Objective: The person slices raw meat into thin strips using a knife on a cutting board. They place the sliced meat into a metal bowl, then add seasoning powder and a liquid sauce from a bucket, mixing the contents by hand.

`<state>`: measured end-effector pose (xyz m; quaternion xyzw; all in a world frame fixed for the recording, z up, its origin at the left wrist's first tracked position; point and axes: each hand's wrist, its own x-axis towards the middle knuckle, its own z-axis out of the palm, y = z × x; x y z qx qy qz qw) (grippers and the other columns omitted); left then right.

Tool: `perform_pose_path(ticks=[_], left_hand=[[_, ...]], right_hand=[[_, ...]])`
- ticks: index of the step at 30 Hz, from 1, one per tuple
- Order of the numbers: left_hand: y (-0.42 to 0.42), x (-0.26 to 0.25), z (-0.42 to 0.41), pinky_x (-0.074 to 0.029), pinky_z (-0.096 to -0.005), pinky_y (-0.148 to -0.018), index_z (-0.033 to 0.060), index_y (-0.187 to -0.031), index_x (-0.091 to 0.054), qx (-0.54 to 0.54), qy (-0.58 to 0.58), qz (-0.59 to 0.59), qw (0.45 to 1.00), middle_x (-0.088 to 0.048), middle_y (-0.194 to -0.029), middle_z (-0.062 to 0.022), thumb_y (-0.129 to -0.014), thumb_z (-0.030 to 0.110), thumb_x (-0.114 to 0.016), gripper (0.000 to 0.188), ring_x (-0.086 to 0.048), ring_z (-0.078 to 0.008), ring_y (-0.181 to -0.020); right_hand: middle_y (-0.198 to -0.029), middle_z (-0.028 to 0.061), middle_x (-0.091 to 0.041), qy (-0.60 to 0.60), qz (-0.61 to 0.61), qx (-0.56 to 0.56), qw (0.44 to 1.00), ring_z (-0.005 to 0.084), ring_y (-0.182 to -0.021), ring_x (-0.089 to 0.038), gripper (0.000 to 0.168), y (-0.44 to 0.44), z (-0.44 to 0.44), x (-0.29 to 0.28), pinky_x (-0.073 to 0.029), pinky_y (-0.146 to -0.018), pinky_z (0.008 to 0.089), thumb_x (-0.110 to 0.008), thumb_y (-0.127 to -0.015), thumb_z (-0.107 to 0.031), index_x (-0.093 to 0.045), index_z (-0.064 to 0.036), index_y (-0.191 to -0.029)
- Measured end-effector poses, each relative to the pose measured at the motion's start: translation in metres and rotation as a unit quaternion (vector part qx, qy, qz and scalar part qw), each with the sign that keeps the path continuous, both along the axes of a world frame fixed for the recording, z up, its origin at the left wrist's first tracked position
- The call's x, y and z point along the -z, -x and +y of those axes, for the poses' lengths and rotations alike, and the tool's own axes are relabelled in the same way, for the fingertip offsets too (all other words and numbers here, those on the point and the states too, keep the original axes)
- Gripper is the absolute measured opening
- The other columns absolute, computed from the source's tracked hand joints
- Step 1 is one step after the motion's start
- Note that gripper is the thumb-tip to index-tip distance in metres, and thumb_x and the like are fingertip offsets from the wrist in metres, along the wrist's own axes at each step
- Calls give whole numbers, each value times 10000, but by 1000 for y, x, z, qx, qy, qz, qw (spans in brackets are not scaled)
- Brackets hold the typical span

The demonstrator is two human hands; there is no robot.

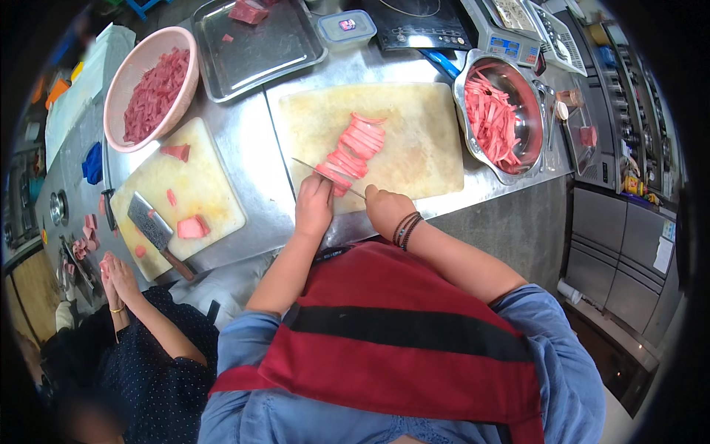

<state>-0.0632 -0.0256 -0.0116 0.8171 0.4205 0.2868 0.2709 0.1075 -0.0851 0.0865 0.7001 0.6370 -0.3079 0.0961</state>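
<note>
A row of sliced pink meat (360, 141) lies on a large stained cutting board (427, 139). My right hand (391, 208) grips the handle end of a knife (355, 192), whose thin blade crosses the near end of the row. Curled fingers of my left hand (315, 202) press on the meat's near end beside the blade. The knife's handle is hidden in my right fist. To the right of the board, a steel bowl (531, 122) holds pink meat strips (491, 122).
A pink basket (191, 83) of cut meat and a metal tray (255, 55) stand at the back left. On a second board (205, 150) lies a cleaver (150, 220). A co-worker's hands (122, 277) are at the lower left. An induction cooker (421, 25) and a scale (505, 47) stand behind.
</note>
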Motion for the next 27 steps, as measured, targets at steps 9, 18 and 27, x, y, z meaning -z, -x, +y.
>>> perform_pose_path(ticks=[9, 18, 27], left_hand=[[1, 5, -1, -465, -411, -907, -8, -984, -644, -1, 4, -7, 1000, -607, -1066, -154, -773, 34, -685, 219, -556, -349, -1020], [19, 6, -9, -472, -421, -903, -13, -1004, -646, 14, -12, -14, 1000, -610, -1038, -158, -755, -3, -640, 250, -565, -349, -1016], [14, 2, -6, -466, -425, -915, -14, -980, -646, 48, -25, 9, 998, -594, -1042, -162, -727, -13, -645, 253, -555, -351, -1026]], right_hand=[[-830, 235, -681, -77, 49, 55, 994, 373, -805, -682, 174, 4, 22, 51, -539, -694, 468, -482, -903, -146, -531, 1, -984], [-841, 218, -677, -28, 12, 12, 999, 368, -775, -681, 152, 8, -8, 15, -544, -667, 456, -484, -891, -124, -505, -6, -985], [-834, 218, -668, -46, 3, 39, 998, 356, -773, -686, 138, 15, -13, 26, -554, -669, 434, -486, -879, -100, -497, -4, -978]])
